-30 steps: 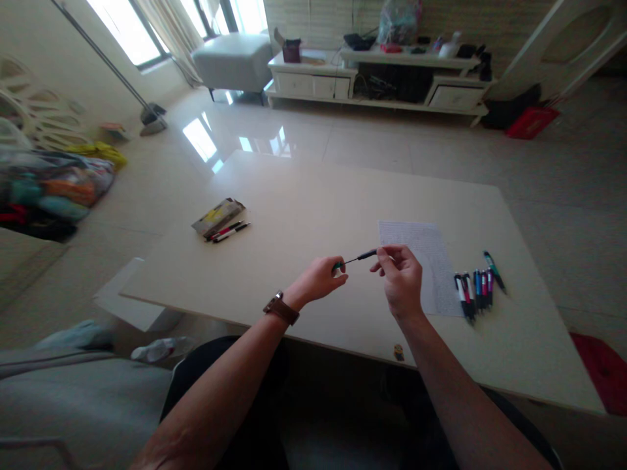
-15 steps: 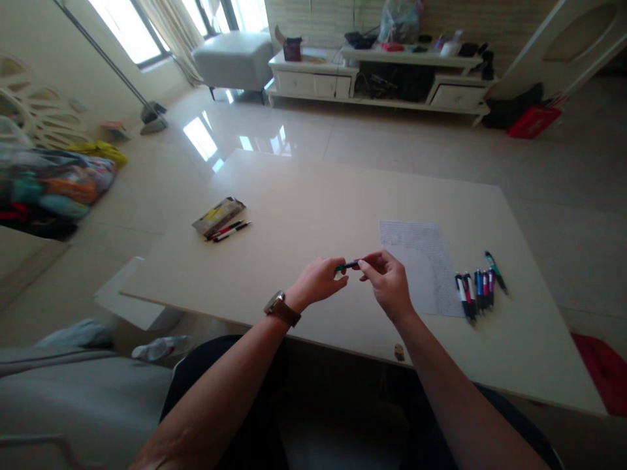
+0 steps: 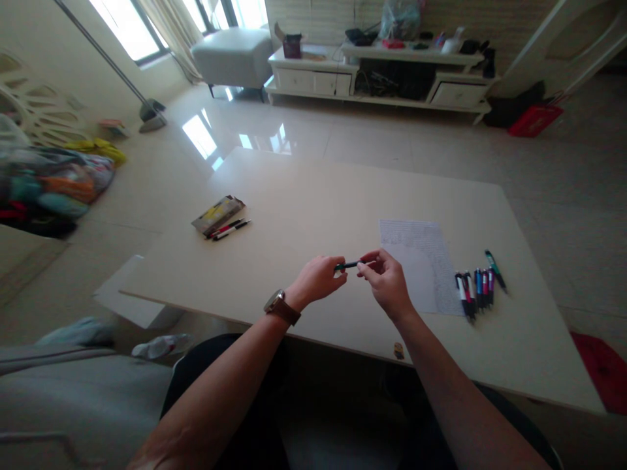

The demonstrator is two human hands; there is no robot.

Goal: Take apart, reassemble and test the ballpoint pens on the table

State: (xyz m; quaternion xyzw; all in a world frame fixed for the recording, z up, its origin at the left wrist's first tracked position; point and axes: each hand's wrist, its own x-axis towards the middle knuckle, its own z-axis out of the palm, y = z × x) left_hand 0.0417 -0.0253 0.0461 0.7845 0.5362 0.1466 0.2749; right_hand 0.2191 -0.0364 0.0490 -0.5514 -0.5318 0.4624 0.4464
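Between my hands, a slim green and black pen (image 3: pixel 349 265) is held roughly level above the white table (image 3: pixel 313 196). My left hand (image 3: pixel 321 279), with a watch (image 3: pixel 276 301) on its wrist, is closed on the green end. The fingertips of my right hand (image 3: pixel 386 279) pinch the dark end. Under and beyond the right hand lies a sheet of paper (image 3: pixel 416 264) covered in writing. To its right, several pens (image 3: pixel 476 290) lie side by side in a row, and a green pen (image 3: pixel 496 269) rests slantwise just past them.
At the table's left lie an open pen box (image 3: pixel 219 215) and a few pens (image 3: pixel 230 230) beside it. A small sticker (image 3: pixel 398 351) is near the front edge. Across the floor stand a white cabinet (image 3: pixel 313 81) and a grey stool (image 3: pixel 232 57).
My hands stay almost in place. The right fingers have shifted slightly, and a little more of the pen's dark end shows between the hands.
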